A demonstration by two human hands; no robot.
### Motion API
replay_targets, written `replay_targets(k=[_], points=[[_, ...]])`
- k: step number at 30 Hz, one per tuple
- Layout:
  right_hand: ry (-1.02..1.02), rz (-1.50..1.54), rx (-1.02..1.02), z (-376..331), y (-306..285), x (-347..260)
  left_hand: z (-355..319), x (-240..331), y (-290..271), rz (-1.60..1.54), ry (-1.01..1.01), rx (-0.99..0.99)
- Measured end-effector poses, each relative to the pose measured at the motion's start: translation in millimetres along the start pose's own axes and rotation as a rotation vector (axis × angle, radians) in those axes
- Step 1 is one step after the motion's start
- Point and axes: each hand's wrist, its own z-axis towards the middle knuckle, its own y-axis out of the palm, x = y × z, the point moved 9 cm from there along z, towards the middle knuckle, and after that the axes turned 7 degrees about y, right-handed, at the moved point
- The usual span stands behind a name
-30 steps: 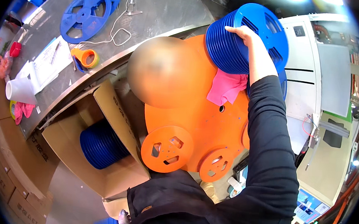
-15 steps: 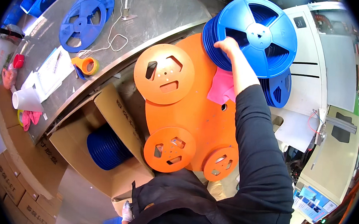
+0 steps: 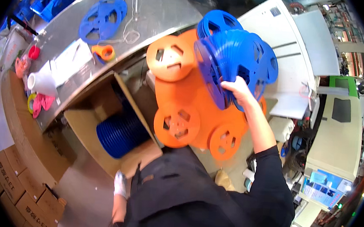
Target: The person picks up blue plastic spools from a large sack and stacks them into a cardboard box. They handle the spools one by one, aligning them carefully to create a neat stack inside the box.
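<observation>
My right hand is closed on the near edge of a stack of blue plastic reels. The stack is tilted and fanned out, its near reel leaning left and blurred by motion. Beneath it spreads an orange stand with several round orange discs, such as the one at its upper left. Other blue reels sit behind the held stack. Low at my left side hangs my left hand in a white glove, near the open box, its fingers too blurred to read.
An open cardboard box at left holds a row of blue reels. On the grey metal table lie a blue reel flange, a caliper, orange tape and papers. Closed cartons stand lower left; a white cabinet is at right.
My right hand has come nearer to me, and the blue reel stack has tipped and fanned out leftward over the orange stand. The pink cloth no longer shows. More of my left hand shows.
</observation>
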Motion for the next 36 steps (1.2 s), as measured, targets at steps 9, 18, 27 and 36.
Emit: replay_targets(k=[9,18,27,36], points=[[-0.175,1.317,-0.467,-261.2,84.4,42.8,21.6,128.0,14.9,-0.178,0.233,-0.054],[-0.333,1.313,-0.539,-344.3,120.6,57.6,-39.0,288.7,129.8,-0.046,0.727,-0.317],[-0.458,1.281,-0.442,-350.7,87.5,57.6,-235.0,333.9,234.5,0.792,1.833,-0.893],[-0.4,1.353,-0.316,-333.6,50.8,61.2,-248.4,310.6,283.3,1.023,1.899,-0.983]])
